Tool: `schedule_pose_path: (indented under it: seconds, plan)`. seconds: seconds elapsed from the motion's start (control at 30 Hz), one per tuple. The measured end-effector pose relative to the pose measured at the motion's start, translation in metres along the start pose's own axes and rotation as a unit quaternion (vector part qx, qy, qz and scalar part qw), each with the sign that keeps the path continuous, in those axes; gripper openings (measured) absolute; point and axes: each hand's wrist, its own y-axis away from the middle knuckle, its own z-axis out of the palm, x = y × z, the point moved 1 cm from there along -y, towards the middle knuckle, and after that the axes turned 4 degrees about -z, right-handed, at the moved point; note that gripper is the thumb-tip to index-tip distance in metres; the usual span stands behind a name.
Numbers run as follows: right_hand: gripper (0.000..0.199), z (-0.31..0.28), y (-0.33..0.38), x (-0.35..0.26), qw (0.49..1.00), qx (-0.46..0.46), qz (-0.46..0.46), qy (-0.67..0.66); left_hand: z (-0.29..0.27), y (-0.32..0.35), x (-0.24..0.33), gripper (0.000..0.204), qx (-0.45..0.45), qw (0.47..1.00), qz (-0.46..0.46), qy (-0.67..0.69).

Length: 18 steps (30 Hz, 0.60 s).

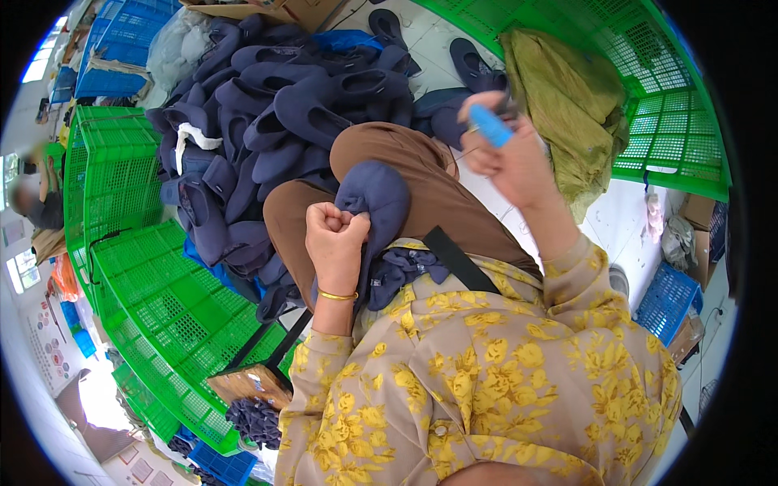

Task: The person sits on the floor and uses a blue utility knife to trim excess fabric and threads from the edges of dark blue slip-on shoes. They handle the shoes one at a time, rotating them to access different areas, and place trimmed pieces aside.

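A navy fabric slipper (385, 194) lies across my lap, its rounded toe end over the brown trousers. My left hand (334, 231) is closed on its edge, fingers curled and thumb pressed in. My right hand (519, 158) is raised to the right, away from the slipper, and blurred by motion. Its fingers are curled in, and a bright blue piece (490, 125) shows at them; I cannot tell whether it is a finger wrap or a handle. Any small thing between those fingertips is too blurred to make out. Small navy fabric pieces (405, 271) sit in my lap.
A large heap of navy slippers (275, 105) lies beyond my knees. Green plastic crates (162, 283) line the left, and another green crate (681, 130) stands far right. Beside it rests an olive sack (559, 105). A blue basket (668, 300) is on the right; a person (49, 194) is far left.
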Motion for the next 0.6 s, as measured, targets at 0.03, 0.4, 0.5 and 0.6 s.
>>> schedule_pose_path:
  seconds: [0.03, 0.4, 0.5, 0.6]
  plan:
    - [0.014, 0.002, 0.001, -0.016, 0.997, -0.048, -0.04, -0.034, -0.002, 0.001, -0.002, 0.028, 0.011, 1.0, 0.013, -0.02]
    - [0.027, 0.107, 0.061, -0.043, 0.768, -0.614, 0.103, 0.152, -0.014, 0.014, 0.013, 0.018, -0.117, 0.989, 0.027, -0.084]
    - [0.033, 0.112, 0.064, -0.023, 0.803, -0.555, 0.041, 0.213, -0.019, 0.018, 0.013, 0.01, -0.13, 0.988, 0.033, -0.077]
    - [0.037, 0.088, 0.043, 0.016, 0.834, -0.368, -0.109, 0.396, -0.028, 0.021, 0.012, 0.008, -0.162, 0.987, 0.011, -0.009]
